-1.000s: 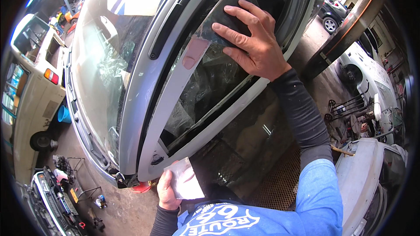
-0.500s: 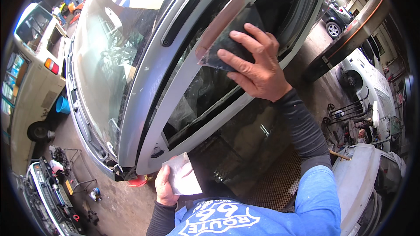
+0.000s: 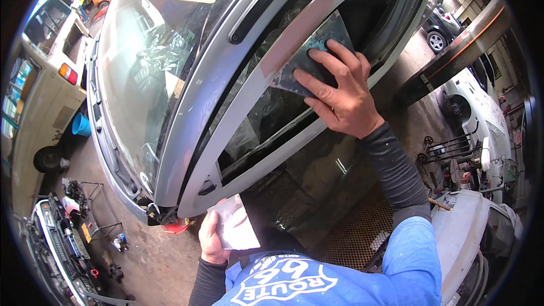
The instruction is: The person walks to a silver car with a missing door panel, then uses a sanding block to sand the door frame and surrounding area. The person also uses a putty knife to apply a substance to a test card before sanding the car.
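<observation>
My right hand (image 3: 345, 96) grips a thin, dark, flat filler spreader (image 3: 335, 29), fingers spread across its face. One edge of the spreader lies at the pinkish filler strip (image 3: 300, 29) on the grey car door's upper window frame (image 3: 237, 105). Lower down, near my body, my left hand (image 3: 212, 242) pinches the side of a light, squarish mixing plate (image 3: 237, 232). A small smear of pinkish paste shows on that plate. Behind the spreader, the dark window opening is partly hidden.
The car's windshield (image 3: 164, 45) is to the left of the door. A slanted post (image 3: 453, 51) rises at the right, beside a wheeled metal frame (image 3: 453, 146). At the left stand a beige van (image 3: 48, 99) and a blue bucket (image 3: 81, 125). Loose car parts (image 3: 65, 238) lie lower left.
My right hand and the spreader have shifted slightly right and down, off the frame, baring more of the pinkish strip. My left hand and its plate have barely moved.
</observation>
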The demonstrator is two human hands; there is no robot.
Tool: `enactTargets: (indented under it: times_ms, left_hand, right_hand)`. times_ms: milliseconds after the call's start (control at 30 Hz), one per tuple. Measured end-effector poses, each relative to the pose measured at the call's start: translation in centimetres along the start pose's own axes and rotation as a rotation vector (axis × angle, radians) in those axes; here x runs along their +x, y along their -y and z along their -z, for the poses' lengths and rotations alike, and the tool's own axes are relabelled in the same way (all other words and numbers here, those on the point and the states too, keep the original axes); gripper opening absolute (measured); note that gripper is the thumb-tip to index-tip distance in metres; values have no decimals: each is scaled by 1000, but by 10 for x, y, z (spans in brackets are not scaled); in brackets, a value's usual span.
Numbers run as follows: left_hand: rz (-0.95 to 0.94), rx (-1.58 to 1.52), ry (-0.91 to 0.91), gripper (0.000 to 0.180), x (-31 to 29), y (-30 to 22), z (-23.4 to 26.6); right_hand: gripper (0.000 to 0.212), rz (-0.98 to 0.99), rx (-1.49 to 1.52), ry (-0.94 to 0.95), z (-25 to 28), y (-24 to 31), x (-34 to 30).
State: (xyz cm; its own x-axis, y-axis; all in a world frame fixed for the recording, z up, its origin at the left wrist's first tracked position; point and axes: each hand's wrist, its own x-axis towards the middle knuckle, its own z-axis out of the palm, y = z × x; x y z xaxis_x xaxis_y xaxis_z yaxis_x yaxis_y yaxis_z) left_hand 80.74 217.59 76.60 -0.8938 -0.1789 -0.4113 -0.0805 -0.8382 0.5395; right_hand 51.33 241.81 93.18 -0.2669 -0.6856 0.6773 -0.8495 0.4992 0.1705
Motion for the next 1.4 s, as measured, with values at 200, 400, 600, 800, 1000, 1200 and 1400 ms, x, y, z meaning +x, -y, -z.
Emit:
enactTargets:
  times_ms: [200,400,600,800,1000,1200,1400]
  left_hand:
    - [31,2,13,52,1,2,9]
    - [22,-41,-54,52,-8,-5,29]
    - [33,-12,-55,53,-16,-12,37]
    - [35,-25,-64,54,-17,-17,52]
    - [33,-40,-101,53,-23,-16,60]
    - [39,-55,-76,51,-27,-13,65]
    - [34,-75,-85,50,-34,-12,76]
  right_hand:
    - [46,55,2,-98,-24,23,3]
    - [47,82,-9,-128,-44,14,6]
    - [47,24,-32,0,-17,31,-10]
    - [42,101,-12,-55,-37,46,-1]
    - [43,85,-21,-64,-47,37,-3]
    - [46,77,-23,1,-26,61,-15]
    - [38,118,0,-83,-61,71,-4]
